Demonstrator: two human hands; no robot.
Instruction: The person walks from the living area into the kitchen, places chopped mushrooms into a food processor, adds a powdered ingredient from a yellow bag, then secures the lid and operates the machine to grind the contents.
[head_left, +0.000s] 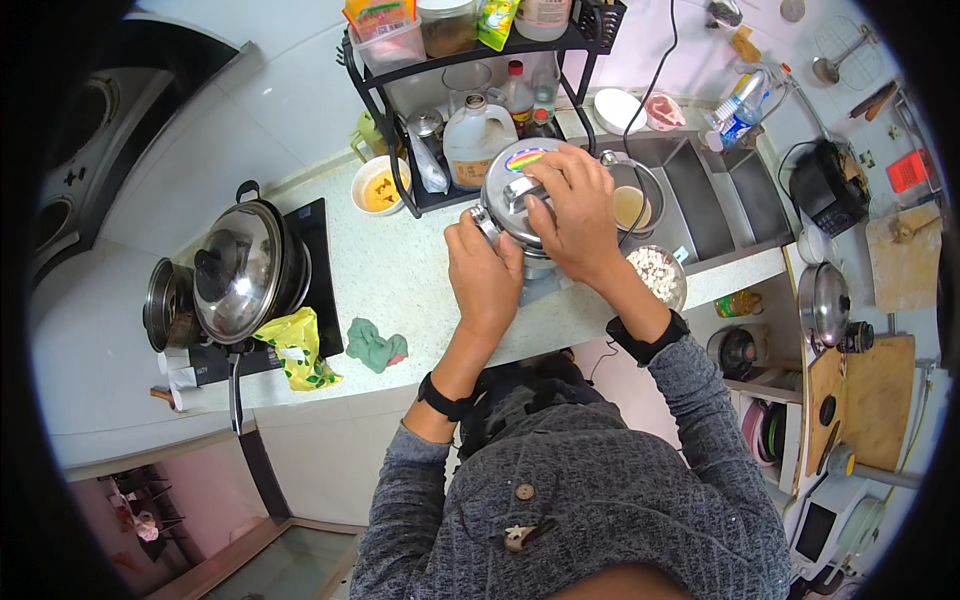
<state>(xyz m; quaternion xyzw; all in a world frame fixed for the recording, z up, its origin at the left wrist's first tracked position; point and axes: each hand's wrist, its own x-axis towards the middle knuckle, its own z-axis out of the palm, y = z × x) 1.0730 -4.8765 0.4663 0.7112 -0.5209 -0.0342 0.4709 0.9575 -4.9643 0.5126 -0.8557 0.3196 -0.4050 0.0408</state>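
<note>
A stainless-steel lidded grinder (496, 184) stands on the counter in front of me. Its round lid carries a rainbow sticker (527, 159) and a metal handle (516, 190). My left hand (484, 281) grips the metal clamp (483, 219) on the grinder's left side. Spread over the top, my right hand (577, 210) presses on the lid, with its thumb beside the handle. My hands hide much of the grinder's body. Near my right wrist sits a bowl of white chopped pieces (652, 271). Behind that is a round steel container (658, 196) with something pale yellow inside.
A black rack (480, 54) with bottles and jars stands behind. To its left is a white bowl (358, 196) of yellow liquid. A green cloth (371, 345) and lidded wok (240, 270) lie farther left. The sink (697, 202) is right; a black cord (660, 67) hangs nearby.
</note>
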